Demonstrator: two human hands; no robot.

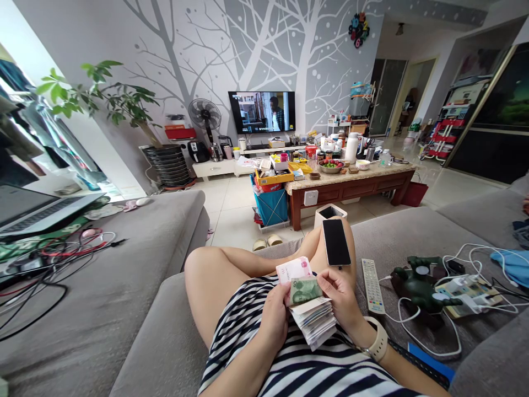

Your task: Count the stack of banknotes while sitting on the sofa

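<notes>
Handling banknotes (314, 322) | left hand (273, 320): fingers closed around stack | right hand (341, 295): fingers pinching stack edge | green note (303, 290) exposed on top, clear for lifting

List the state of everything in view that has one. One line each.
Left hand, holding the banknotes
Right hand, gripping the banknotes
Banknotes, loose stack, fanned at the edges
Smartphone, screen dark, lying on a leg
Television, on, showing a picture
Laptop, open
Remote control, lying on the sofa
</notes>
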